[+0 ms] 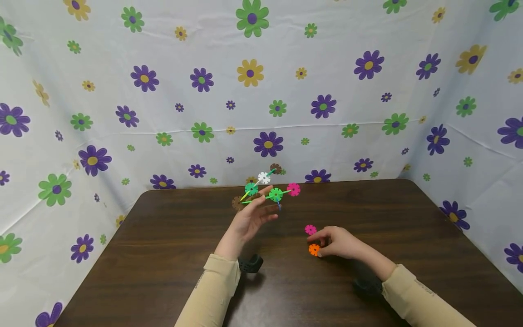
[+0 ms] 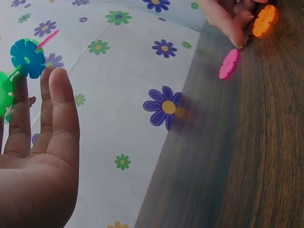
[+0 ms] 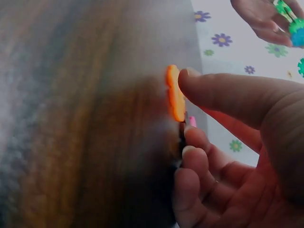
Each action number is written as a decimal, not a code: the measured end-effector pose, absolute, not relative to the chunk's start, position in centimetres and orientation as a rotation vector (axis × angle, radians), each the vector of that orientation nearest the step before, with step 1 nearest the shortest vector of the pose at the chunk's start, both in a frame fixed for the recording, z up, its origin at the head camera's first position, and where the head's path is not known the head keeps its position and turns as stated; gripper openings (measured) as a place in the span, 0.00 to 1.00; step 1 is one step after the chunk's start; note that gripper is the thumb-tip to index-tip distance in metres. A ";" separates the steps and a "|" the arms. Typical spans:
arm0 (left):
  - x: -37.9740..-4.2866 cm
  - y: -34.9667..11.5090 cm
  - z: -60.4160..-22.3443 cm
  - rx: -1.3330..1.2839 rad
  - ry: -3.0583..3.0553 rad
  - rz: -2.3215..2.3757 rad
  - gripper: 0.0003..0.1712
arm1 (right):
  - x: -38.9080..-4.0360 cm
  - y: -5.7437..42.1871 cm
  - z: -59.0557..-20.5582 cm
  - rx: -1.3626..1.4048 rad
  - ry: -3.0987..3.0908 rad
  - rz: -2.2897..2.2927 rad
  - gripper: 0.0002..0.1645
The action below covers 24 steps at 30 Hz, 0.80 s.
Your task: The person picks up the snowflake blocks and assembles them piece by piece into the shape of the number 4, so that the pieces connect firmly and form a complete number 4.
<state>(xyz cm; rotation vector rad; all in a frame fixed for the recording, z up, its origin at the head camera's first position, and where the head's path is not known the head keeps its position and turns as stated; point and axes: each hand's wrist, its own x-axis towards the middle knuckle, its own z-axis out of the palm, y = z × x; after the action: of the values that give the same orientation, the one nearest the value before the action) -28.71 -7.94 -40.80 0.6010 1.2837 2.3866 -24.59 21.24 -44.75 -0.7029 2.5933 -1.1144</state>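
My left hand point(image 1: 250, 222) is raised above the table and holds a branching chain of notched plastic flower discs. The chain has a white disc point(image 1: 263, 177), a light green disc point(image 1: 275, 195), a pink end disc point(image 1: 293, 189) and brown ones. A blue disc point(image 2: 27, 58) shows beyond the fingertips in the left wrist view. Low over the tabletop, my right hand point(image 1: 338, 242) has its thumb right at an orange disc point(image 3: 175, 92). The fingers bend toward the table beside it, a gap separating thumb and index finger. Close by the fingertips lies a loose pink disc point(image 2: 229, 64).
A dark wood-grain table point(image 1: 163, 254) spreads under both hands. Behind it and along the sides hangs a white cloth point(image 1: 171, 109) printed with purple, green and yellow flowers. A black strap device point(image 1: 251, 264) sits at the left wrist.
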 end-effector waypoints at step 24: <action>-28.5 -7.6 -40.9 0.582 1.295 2.375 0.24 | -24.5 20.4 -44.9 -0.826 2.719 -0.907 0.14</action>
<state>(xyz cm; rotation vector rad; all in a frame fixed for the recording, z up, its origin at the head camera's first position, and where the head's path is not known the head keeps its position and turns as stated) -28.55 -7.57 -40.94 0.5822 1.2950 2.3753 -24.53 20.39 -44.93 -0.8264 2.7194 -0.9067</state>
